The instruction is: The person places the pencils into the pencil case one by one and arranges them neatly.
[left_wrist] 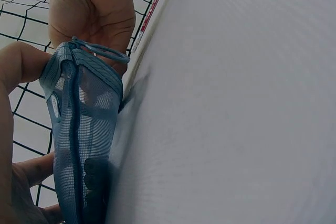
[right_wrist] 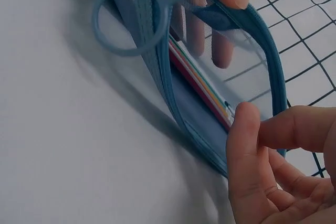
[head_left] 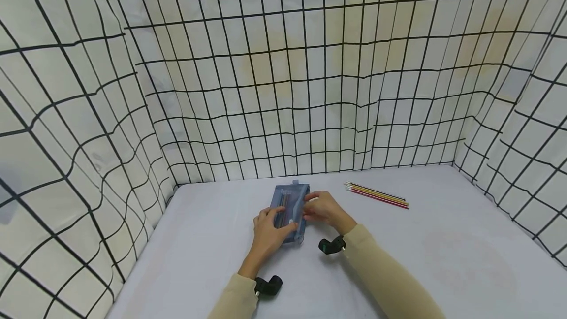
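Observation:
A blue mesh pencil case [head_left: 298,200] lies on the table with its zip side toward my right hand. My left hand [head_left: 267,233] grips it from the left, fingers over the top, thumb near the zip. The right wrist view looks through the gaping zip at several coloured pencils [right_wrist: 197,80] inside. A ring zip pull [right_wrist: 96,19] hangs at the near end. My right hand [head_left: 323,208] is at the opening, thumb and forefinger close together beside the pencil ends. I cannot tell whether they pinch anything.
Several pencils [head_left: 376,196], dark, yellow and red, lie side by side on the white table [head_left: 443,260] to the right of the case. White walls with a black grid [head_left: 283,87] stand behind and at both sides. Each wrist carries a small black camera [head_left: 332,245].

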The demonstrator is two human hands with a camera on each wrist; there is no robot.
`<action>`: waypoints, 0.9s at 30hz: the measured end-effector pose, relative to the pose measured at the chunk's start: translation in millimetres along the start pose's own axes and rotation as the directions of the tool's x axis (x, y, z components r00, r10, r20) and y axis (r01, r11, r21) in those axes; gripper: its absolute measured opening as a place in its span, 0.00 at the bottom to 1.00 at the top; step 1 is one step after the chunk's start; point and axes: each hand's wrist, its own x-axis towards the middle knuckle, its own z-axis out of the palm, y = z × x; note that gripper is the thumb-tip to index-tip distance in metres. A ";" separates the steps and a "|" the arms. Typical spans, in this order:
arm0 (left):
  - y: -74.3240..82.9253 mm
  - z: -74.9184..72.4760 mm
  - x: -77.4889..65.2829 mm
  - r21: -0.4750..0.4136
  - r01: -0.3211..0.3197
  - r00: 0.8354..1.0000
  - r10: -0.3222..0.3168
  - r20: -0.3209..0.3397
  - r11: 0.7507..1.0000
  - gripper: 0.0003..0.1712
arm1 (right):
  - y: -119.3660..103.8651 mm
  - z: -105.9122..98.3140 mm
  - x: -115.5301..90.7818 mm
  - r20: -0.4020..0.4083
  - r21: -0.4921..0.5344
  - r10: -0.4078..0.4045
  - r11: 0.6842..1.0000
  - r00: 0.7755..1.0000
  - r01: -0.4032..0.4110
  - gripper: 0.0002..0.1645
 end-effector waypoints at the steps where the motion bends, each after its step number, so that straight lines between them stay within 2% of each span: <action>1: 0.0 -0.1 0.0 -0.001 0.000 1.000 0.000 0.000 1.000 0.38 | 1.0 -1.9 -1.3 0.004 -0.004 -0.010 1.000 1.000 0.010 0.27; 5: -0.3 -0.3 0.6 0.001 -0.001 1.000 0.001 -0.002 1.000 0.38 | 4.5 -12.8 -8.5 0.015 -0.049 -0.079 0.996 0.997 0.080 0.25; 10: 0.1 -0.7 0.4 0.002 0.003 1.000 -0.003 0.001 1.000 0.39 | 7.0 -34.0 -15.0 -0.013 -0.183 -0.175 0.968 0.985 0.170 0.24; 19: 0.0 -1.1 -1.1 -0.009 0.000 1.000 0.000 0.009 1.000 0.39 | 10.0 -84.5 -18.6 -0.052 -0.326 -0.265 0.916 0.963 0.235 0.22; 22: 0.0 -1.2 -1.2 -0.012 0.001 1.000 -0.001 0.009 1.000 0.40 | 9.0 -99.1 -20.7 -0.045 -0.369 -0.309 0.889 0.950 0.272 0.22; 27: 0.0 -1.4 -0.6 0.004 -0.003 1.000 0.003 0.008 1.000 0.40 | 9.5 -121.1 -20.8 -0.054 -0.468 -0.392 0.822 0.918 0.324 0.21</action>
